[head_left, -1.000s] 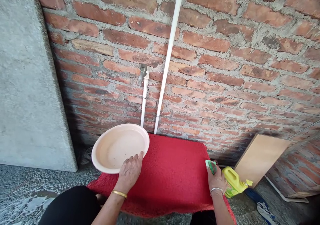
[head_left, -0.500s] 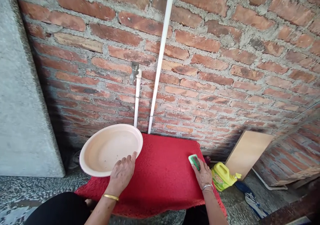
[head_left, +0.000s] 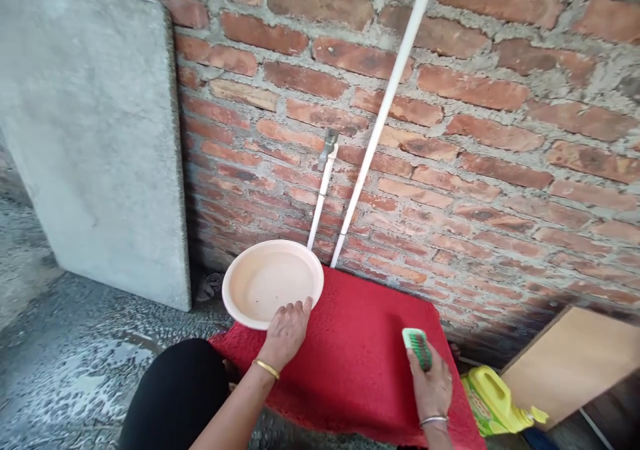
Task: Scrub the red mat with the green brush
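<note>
A pale pink plastic basin [head_left: 273,280] sits tilted at the left end of the red cloth [head_left: 360,363]. My left hand [head_left: 287,333] grips its near right rim, fingers over the edge. A few dark specks lie on the basin's bottom. In my right hand [head_left: 433,383] is a scrub brush [head_left: 417,349] with a pale green body and green and dark bristles, held above the right part of the red cloth. Its bristles face toward me and upward. The fingers under the brush are partly hidden.
A yellow jug [head_left: 493,400] stands right of the red cloth, beside a leaning wooden board [head_left: 570,363]. Behind are a brick wall [head_left: 480,170], white pipes [head_left: 385,103] and a grey tap [head_left: 329,147]. A grey slab [head_left: 110,137] leans at left over wet floor [head_left: 95,363].
My view has swung left, so the scene sits further right. The brush has been raised off the cloth and turned slightly. My left hand keeps hold of the basin rim.
</note>
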Available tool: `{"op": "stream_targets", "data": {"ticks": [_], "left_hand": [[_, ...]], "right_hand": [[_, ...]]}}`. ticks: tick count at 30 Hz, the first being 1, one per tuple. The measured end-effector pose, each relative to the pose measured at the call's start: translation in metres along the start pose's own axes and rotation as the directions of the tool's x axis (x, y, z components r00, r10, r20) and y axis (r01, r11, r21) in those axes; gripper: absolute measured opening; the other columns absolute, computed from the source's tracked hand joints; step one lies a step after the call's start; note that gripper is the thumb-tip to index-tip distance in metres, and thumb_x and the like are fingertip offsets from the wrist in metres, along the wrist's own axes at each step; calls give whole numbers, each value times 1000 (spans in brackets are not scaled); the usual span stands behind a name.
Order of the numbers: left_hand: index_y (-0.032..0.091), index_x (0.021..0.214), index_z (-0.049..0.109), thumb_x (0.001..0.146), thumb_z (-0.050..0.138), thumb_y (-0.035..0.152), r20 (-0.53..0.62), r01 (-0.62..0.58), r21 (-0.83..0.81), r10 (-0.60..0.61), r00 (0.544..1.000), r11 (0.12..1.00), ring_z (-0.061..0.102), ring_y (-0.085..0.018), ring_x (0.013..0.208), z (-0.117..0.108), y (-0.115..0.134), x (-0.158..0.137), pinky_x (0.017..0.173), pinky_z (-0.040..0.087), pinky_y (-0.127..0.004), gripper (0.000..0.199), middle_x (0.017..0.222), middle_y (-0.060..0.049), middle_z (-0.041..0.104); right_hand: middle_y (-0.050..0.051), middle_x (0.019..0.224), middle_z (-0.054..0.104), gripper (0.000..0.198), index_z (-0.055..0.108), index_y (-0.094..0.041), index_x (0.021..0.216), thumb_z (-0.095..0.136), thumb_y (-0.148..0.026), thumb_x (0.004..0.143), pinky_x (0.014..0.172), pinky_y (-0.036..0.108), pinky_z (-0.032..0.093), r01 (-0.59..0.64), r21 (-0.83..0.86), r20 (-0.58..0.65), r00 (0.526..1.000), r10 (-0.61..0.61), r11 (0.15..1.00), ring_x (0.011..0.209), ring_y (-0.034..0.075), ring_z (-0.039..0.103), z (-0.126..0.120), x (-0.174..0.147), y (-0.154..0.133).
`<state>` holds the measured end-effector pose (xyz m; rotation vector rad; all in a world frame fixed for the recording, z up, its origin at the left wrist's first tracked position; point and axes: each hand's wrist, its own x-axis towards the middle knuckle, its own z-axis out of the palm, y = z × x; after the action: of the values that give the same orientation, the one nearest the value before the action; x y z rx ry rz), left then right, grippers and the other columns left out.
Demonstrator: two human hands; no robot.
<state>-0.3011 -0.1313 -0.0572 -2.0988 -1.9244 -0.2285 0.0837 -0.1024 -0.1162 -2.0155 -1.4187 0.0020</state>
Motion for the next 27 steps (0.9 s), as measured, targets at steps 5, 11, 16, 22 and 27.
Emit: {"op": "stream_targets", "data": {"ticks": [5, 11, 16, 22, 27], "left_hand": [[15, 137, 53, 95, 45, 7, 15, -6, 17, 6, 1000, 1000, 65, -20, 78, -1, -1, 1, 68, 47, -33, 44, 87, -8, 63], [14, 138, 52, 96, 51, 15, 31, 4, -9, -4, 1000, 1000, 65, -22, 80, -7, 1, 2, 69, 47, -33, 42, 89, -9, 65], [15, 136, 53, 96, 47, 10, 17, 8, -24, -7, 1000, 1000, 65, -20, 79, -6, 2, 2, 69, 47, -32, 41, 89, -8, 64], [15, 136, 52, 95, 46, 8, 9, -5, -22, 5, 1000, 1000, 64, -20, 78, -10, 0, 0, 68, 46, -32, 42, 88, -8, 63], [14, 134, 54, 96, 44, 8, -2, -3, -23, 3, 1000, 1000, 64, -20, 79, -7, 0, 0, 68, 46, -32, 40, 88, -8, 63]], "right_hand": [[8, 115, 69, 55, 63, -27, 124, 45, -67, 92, 92, 42, 47, 424, 265, 146, 870, -471, 866, 104, 27, 62, 46, -70, -111], [6, 113, 69, 39, 63, -32, 128, 53, -51, 95, 88, 38, 46, 623, 202, 226, 721, -655, 755, 101, 25, 62, 77, -116, -180], [10, 114, 68, 49, 62, -28, 130, 43, -58, 97, 87, 41, 46, 557, 59, 201, 806, -556, 828, 101, 27, 62, 76, -85, -142], [17, 108, 68, 78, 61, -20, 130, 21, -74, 91, 81, 47, 48, 270, -185, 113, 961, -253, 945, 90, 32, 65, 33, -31, -52], [21, 112, 67, 93, 54, -20, 138, 17, -84, 83, 78, 51, 51, 23, -303, 40, 999, -11, 953, 88, 36, 67, -11, -16, 26]]}}
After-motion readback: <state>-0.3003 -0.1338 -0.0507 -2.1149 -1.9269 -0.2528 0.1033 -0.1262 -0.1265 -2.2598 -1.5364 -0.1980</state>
